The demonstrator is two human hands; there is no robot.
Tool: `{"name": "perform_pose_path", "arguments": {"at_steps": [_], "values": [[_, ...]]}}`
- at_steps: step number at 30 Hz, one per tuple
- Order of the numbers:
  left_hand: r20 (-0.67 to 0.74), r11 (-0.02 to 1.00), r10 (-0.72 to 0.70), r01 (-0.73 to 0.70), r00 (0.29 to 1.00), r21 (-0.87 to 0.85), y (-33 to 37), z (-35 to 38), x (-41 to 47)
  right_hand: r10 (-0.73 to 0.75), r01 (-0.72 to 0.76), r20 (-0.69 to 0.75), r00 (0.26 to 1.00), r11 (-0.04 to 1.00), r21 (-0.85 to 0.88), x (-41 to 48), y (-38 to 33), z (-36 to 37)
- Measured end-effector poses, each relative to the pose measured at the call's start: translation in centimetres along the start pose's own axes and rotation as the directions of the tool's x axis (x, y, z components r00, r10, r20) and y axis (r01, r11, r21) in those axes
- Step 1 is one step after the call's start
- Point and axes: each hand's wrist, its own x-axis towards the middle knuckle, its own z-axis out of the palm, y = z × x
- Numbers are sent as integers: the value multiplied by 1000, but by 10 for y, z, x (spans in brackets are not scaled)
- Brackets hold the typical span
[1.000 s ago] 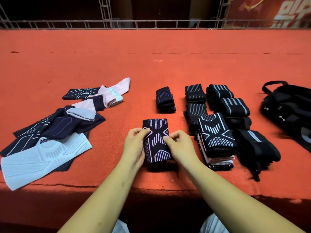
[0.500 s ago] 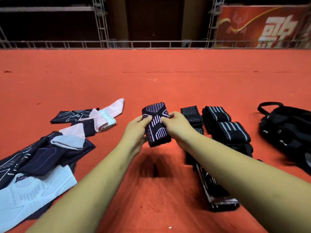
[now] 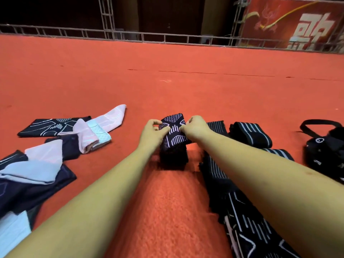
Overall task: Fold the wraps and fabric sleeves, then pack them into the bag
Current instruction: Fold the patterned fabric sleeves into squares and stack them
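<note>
The folded sleeve [image 3: 174, 135] has gone farther from the person than it was a second ago. Both hands lifted it off the red carpet [image 3: 167, 90] close by and carried it out to the row of finished things. Now it sits on top of another dark folded piece [image 3: 173, 161], or is just touching down on it. The blur there makes it hard to tell which.

The left hand [image 3: 152, 133] pinches the left edge of the sleeve and the right hand [image 3: 195, 127] pinches the right edge. Each grip is clamped on the cloth, with the fingers curled in. I think two hands are used so the fold does not spring open, and so the sleeve lands square on the piece below. The sleeve lies right between the two grips, its white-line pattern facing up and its far end poking out past the hands.

Things look sorted on purpose. The unfolded sleeves [image 3: 37, 175] lie in a loose heap on the left, well apart. The rolled wraps [image 3: 249, 135] sit just beside on the right — done things together. The black bag [image 3: 327, 151] waits at the far right, near the wraps, so packing should be a short reach. Packing does not look started yet.
</note>
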Motion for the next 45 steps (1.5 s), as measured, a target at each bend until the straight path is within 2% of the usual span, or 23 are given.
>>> {"name": "perform_pose_path", "arguments": {"at_steps": [3,5,8,11,16,18,20,23,26,27,29,31,33,36,42,45], "values": [[1,987,-13,13,1000,158,-20,7,12,-29,21,-34,999,976,-216,9,6,12],[48,983,-77,68,996,173,-29,14,13,-68,58,-23,997,949,-311,11,9,20],[95,982,-98,81,991,169,-38,21,11,-47,86,108,993,914,-398,13,17,37],[134,966,-115,80,984,247,-43,21,12,-15,134,226,974,842,-523,9,25,48],[170,949,-121,64,978,308,-35,13,11,-33,201,307,951,820,-536,12,22,40],[188,960,-93,38,978,277,-31,3,3,-48,181,260,964,839,-514,6,20,33],[177,959,-32,-20,984,284,-29,-18,-6,-87,150,143,986,839,-523,-3,14,27],[74,918,89,-111,993,380,-27,-64,-17,-314,236,-29,949,769,-594,-16,-10,23],[-3,821,228,-190,974,539,-28,-125,-24,-458,381,14,889,722,-578,-33,-47,45],[-27,742,275,-195,961,641,-31,-148,-27,-472,421,53,880,724,-546,-39,-59,58],[-85,506,362,-120,928,854,-41,-192,-32,-483,487,142,864,732,-476,-51,-77,88],[-145,359,335,16,931,933,-56,-232,-40,-459,510,224,860,751,-419,-59,-87,121],[-183,273,219,120,959,955,-78,-258,-49,-430,512,284,857,774,-372,-63,-93,149],[-115,116,172,96,978,989,-110,-268,-56,-384,477,321,866,828,-296,-55,-98,186],[-114,91,191,98,975,991,-118,-265,-55,-322,347,211,923,933,-93,-21,-105,243],[-103,100,216,83,971,992,-120,-264,-52,-261,281,168,951,954,-106,-1,-106,264]]}}
